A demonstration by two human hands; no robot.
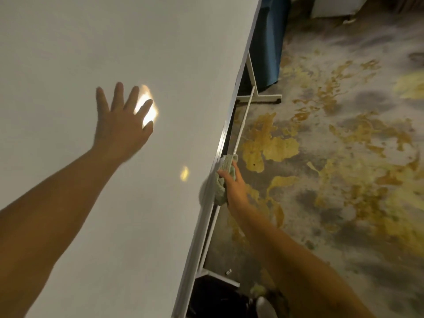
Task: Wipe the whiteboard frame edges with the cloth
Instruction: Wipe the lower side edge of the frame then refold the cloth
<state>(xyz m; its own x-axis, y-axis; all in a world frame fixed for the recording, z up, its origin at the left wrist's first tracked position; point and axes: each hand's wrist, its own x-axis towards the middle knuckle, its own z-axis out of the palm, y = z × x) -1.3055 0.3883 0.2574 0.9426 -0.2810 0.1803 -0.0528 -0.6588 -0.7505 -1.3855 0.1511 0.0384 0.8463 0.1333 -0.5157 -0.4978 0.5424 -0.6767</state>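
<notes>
Right hand [234, 187] fingers clenched on cloth [223, 177], pressed against frame edge [207, 203] centre-right; left hand [121, 125] splayed flat, bracing whiteboard [91, 53].

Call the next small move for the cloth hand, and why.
Probably slide the right hand with the cloth further along the frame edge toward the far corner. The cloth is pressed on the edge mid-run, a long stretch lies ahead, and the left hand lies flat on the whiteboard.
</notes>
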